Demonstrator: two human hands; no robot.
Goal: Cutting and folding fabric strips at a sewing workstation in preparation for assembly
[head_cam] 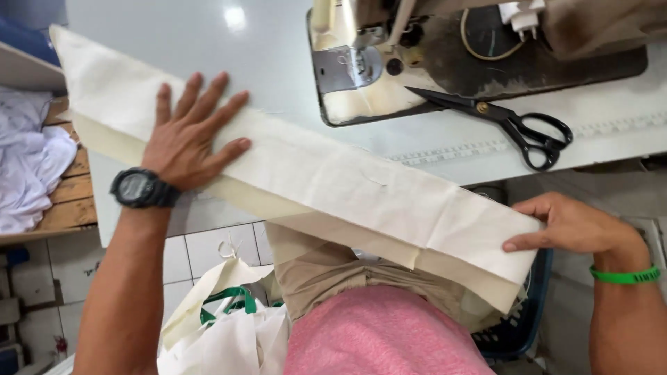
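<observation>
A long folded strip of cream fabric [326, 180] lies with its long axis running diagonally, from the upper left corner of the view down to the lower right. Its upper left end rests on the pale surface [174, 42]; its lower right end overhangs the near edge of that surface, above the person's lap.

The left hand [189, 135] lies flat on the strip toward its upper left part, palm down, fingers spread apart and pointing up and to the right. It presses rather than grips. A black wristwatch [142, 188] sits on that wrist.

The right hand [573, 226] is at the strip's lower right end, fingers extended leftward and touching the fabric's edge. Whether the thumb pinches the cloth underneath cannot be told. A green wristband [625, 276] is on that wrist.

Beyond the strip, a sewing machine [368, 62] stands on the surface, with black scissors [514, 121] lying just to its right, well apart from both hands. White cloth [28, 160] lies piled at the far left on a wooden shelf.
</observation>
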